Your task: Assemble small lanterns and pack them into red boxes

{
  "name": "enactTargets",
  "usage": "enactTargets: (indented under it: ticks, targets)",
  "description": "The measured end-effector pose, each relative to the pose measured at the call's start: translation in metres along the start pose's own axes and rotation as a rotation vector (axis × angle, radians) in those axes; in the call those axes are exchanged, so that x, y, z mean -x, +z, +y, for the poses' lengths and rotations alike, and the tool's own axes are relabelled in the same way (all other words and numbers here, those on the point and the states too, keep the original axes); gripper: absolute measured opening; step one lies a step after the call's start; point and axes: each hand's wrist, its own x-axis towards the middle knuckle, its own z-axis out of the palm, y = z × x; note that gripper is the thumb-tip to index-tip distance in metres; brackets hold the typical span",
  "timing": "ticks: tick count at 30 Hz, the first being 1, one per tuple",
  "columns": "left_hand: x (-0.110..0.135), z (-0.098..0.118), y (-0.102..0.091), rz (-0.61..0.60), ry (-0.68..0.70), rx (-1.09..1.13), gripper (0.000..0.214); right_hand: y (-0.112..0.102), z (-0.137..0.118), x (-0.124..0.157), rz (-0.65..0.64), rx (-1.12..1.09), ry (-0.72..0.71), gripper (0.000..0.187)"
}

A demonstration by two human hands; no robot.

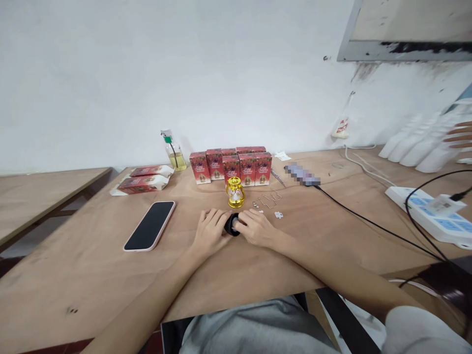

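Observation:
Near the middle of the table, my left hand (213, 227) is closed around a small black round hollow part (232, 224). My right hand (257, 227) grips the same part from the other side, with fingers at its opening; what lies inside the opening is too small to make out. Just beyond my hands a gold toy lantern (235, 192) with a clear middle stands upright. Right of the lantern lie several small round silvery pieces (255, 204), thin bent wire-like pieces (271, 199) and a little white flat piece (279, 215).
Several red boxes (230, 168) stand behind the lantern. Left are opened red boxes (143, 184), a phone (150, 226) and a pump bottle (175, 155). Right are a screwdriver-like tool (278, 178), a cabled device (302, 175), a power strip (431, 214), white bottles (409, 142) and another person's hand (460, 133).

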Motion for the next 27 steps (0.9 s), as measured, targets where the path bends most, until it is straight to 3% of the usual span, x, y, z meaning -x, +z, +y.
enactTargets:
  ticks: [6,10,19,27]
  targets:
    - [0.0004,-0.0017,0.0018,-0.034,0.003,0.016,0.027,0.0065,0.0051,0.0033,0.004,-0.045,-0.128,0.029]
    - [0.0001,-0.0037,0.0029,-0.062,-0.036,0.022,0.028,0.0075,0.0089,0.0028,0.042,-0.008,-0.097,0.031]
    - [-0.0004,-0.0038,0.0043,-0.03,-0.073,0.024,0.03,0.0033,0.0074,0.002,-0.007,0.071,-0.016,0.021]
    - [-0.0011,-0.0041,0.0032,-0.042,-0.044,0.011,0.033,0.0079,0.0075,0.0019,0.034,0.068,-0.101,0.026]
